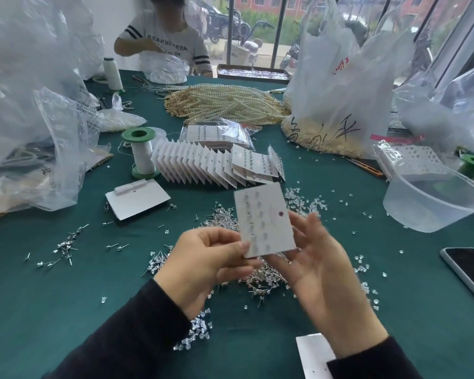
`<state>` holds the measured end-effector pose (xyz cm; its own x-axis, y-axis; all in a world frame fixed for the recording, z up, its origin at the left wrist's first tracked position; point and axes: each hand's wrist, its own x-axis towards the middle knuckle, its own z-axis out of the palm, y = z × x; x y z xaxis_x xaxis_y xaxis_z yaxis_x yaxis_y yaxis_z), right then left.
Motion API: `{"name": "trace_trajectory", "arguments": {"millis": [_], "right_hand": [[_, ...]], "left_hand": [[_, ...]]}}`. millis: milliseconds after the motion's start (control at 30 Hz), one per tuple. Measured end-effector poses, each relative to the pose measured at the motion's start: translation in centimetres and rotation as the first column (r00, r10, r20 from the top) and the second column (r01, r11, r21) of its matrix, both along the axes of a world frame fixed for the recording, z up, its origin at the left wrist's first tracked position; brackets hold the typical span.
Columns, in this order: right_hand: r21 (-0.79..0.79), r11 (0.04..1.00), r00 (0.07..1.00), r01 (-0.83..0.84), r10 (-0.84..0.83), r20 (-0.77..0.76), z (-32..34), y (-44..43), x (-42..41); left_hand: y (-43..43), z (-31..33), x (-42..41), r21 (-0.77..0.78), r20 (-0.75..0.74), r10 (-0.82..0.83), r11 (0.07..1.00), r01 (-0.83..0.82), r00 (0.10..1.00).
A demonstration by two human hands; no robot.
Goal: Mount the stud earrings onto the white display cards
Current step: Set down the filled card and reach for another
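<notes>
My left hand pinches the lower left corner of a white display card, which stands upright above the table and carries two columns of stud earrings. My right hand is behind the card's right side, fingers spread and blurred; whether it touches the card is unclear. Loose stud earrings lie in a pile on the green cloth under my hands. Clear earring backs are scattered beyond the card. A row of filled cards lies fanned further back. A blank card lies to the left.
A clear plastic tub stands right, a phone at the right edge. A thread spool stands behind the blank card, pearl strands and plastic bags further back. Another person sits across the table. A white card lies by my right sleeve.
</notes>
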<state>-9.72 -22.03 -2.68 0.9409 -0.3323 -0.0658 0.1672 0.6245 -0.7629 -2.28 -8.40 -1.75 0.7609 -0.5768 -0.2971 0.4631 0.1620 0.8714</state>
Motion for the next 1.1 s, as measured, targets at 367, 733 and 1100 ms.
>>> {"name": "trace_trajectory", "arguments": {"millis": [367,733,1100], "right_hand": [[-0.914,0.309,0.957,-0.264,0.198,-0.210,3.1,-4.9,-0.1],[-0.986,0.103,0.952,0.133,-0.291,0.098,-0.9,-12.9,2.3],[-0.993,0.050,0.950,0.102,-0.300,0.082,-3.9,-14.4,3.2]], "left_hand": [[-0.7,3.6,1.6,0.476,0.839,-0.385,0.861,-0.178,0.384],[-5.3,5.5,9.2,0.407,0.579,-0.081,0.891,-0.202,0.811],[-13.2,1.4,16.8,0.553,0.483,0.193,0.689,-0.468,0.854]]}}
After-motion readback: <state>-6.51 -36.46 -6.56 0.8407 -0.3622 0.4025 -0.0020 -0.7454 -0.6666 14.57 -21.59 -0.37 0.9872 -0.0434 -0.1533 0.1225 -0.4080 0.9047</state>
